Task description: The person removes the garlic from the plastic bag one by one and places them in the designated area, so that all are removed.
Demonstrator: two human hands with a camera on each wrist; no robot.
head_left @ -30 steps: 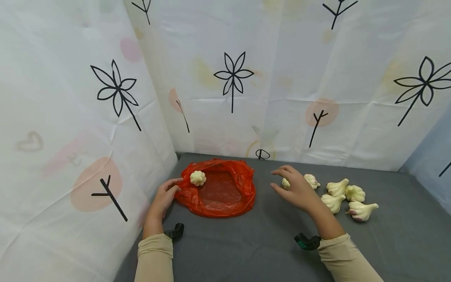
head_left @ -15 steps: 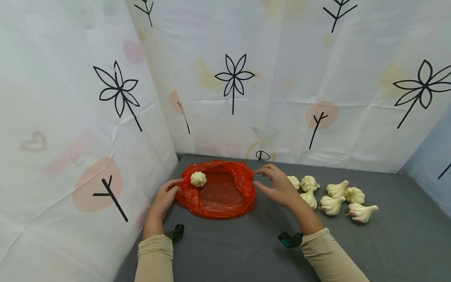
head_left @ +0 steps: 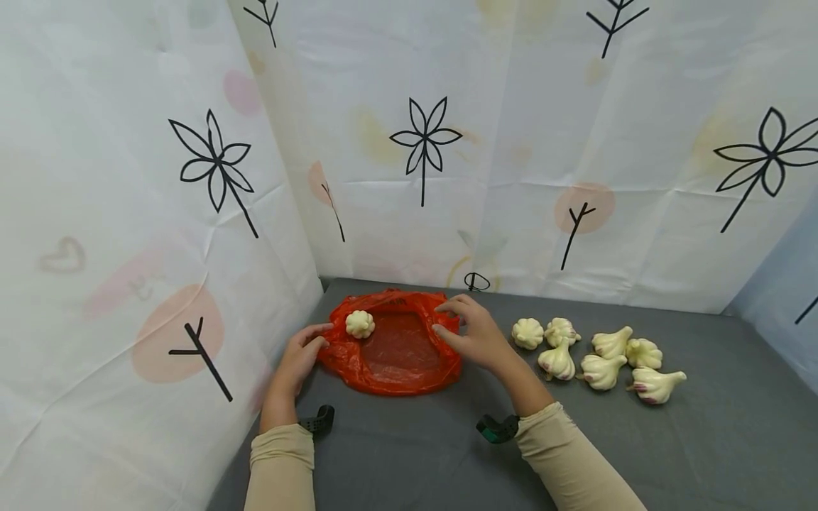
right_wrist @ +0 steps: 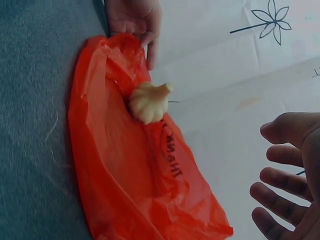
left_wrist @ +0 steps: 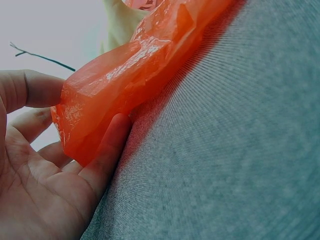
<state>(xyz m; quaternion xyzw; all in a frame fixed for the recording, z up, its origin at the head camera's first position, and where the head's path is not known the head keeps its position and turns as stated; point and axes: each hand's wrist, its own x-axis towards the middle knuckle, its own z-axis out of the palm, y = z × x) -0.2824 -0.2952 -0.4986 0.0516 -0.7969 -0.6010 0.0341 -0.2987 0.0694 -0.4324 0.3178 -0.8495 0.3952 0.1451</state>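
Observation:
A red plastic bag (head_left: pixel 399 355) lies spread on the grey table with its mouth facing up. One garlic bulb (head_left: pixel 360 324) rests on its left side; the right wrist view shows the same bulb (right_wrist: pixel 150 102), its stem pointing outward. My left hand (head_left: pixel 300 362) holds the bag's left edge between thumb and fingers, as the left wrist view shows with the bag's edge (left_wrist: pixel 95 115). Over the bag's right side reaches my right hand (head_left: pixel 469 330), fingers spread and slightly bent with nothing in them; the right wrist view shows this hand (right_wrist: pixel 295 185) apart from the bag.
Right of the right hand several garlic bulbs (head_left: pixel 602 372) lie loosely grouped on the grey table (head_left: pixel 409 454). A white cloth (head_left: pixel 511 241) printed with flowers and twigs hangs along the back and left side.
My right hand has moved left from near the loose garlic bulbs to the bag's right side, uncovering bulbs behind it. The left hand has stayed at the bag's left edge.

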